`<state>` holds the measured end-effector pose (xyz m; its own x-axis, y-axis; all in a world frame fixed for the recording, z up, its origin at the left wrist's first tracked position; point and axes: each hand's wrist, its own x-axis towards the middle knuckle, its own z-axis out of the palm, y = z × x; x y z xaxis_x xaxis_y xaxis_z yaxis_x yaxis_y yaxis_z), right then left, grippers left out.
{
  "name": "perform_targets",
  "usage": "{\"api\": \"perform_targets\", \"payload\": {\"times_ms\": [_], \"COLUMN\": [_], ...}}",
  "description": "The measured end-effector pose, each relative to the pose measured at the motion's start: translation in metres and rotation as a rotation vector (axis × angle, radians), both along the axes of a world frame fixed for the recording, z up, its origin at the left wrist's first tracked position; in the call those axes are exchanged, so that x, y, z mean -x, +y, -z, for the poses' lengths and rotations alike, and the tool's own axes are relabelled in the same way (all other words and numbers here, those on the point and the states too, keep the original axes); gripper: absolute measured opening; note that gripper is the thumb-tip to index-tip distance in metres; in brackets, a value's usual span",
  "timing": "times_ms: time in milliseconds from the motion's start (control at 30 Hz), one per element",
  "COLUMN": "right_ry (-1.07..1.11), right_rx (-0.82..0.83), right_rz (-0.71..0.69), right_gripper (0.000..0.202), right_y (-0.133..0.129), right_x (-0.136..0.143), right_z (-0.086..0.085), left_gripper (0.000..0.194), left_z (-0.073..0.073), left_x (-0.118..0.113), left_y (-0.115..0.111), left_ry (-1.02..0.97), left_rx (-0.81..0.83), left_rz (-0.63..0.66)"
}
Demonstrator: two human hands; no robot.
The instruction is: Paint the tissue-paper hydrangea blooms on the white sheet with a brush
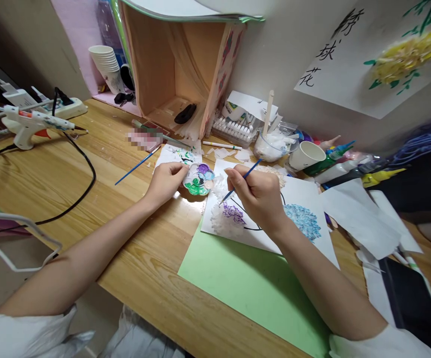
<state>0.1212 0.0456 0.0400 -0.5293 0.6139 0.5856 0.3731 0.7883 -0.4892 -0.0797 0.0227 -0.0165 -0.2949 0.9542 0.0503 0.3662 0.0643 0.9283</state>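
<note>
My left hand (167,183) pinches the edge of a small flower-shaped paint palette (198,180) with purple, blue, green and white paint in its wells. In my right hand (262,194) is a thin blue paintbrush (252,169), its tip pointing down at a white textured flower. Purple paint (233,214) covers part of that flower. It sits on a white sheet (211,226) with black drawn lines, some hidden behind my right hand. A blue textured flower (303,222) is on the sheet's right side. Underneath lies a green sheet (234,271).
At the left are a glue gun (32,124) and its black cable. Another blue paintbrush (137,165) lies beyond my left hand. A paper cup (306,155), a plastic cup of white scraps (275,145) and paint bottles (335,156) stand behind the sheet. A black tablet-like device (413,298) lies right.
</note>
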Motion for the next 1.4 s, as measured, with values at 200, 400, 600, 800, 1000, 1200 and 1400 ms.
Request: {"api": "perform_targets", "payload": {"times_ms": [200,400,600,800,1000,1200,1400], "right_ry": [-0.016,0.009,-0.019,-0.001,-0.014,0.009,0.236], "right_rx": [0.043,0.006,0.058,0.038,0.041,0.063,0.134], "right_rz": [-0.013,0.014,-0.016,0.003,-0.007,-0.018,0.056], "right_gripper": [0.045,0.044,0.045,0.043,0.044,0.044,0.038], "right_y": [0.001,0.003,0.002,0.003,0.002,0.005,0.011], "right_x": [-0.001,-0.001,-0.002,-0.001,-0.001,-0.005,-0.009], "right_z": [-0.001,0.000,-0.001,-0.001,-0.002,-0.004,-0.008], "left_gripper": [0.029,0.031,0.031,0.030,0.029,0.029,0.029], "left_z": [-0.001,-0.002,-0.001,0.000,0.000,0.002,0.002], "left_x": [-0.001,-0.002,-0.001,-0.001,-0.001,-0.001,-0.002], "left_y": [-0.001,-0.001,0.000,-0.001,-0.001,0.000,-0.001], "left_ry": [-0.009,0.005,0.003,0.010,0.003,-0.024,-0.078], "left_rx": [0.019,0.029,0.026,0.017,0.014,0.004,0.019], "left_rz": [0.009,0.004,0.002,0.007,0.017,0.022,0.053]}}
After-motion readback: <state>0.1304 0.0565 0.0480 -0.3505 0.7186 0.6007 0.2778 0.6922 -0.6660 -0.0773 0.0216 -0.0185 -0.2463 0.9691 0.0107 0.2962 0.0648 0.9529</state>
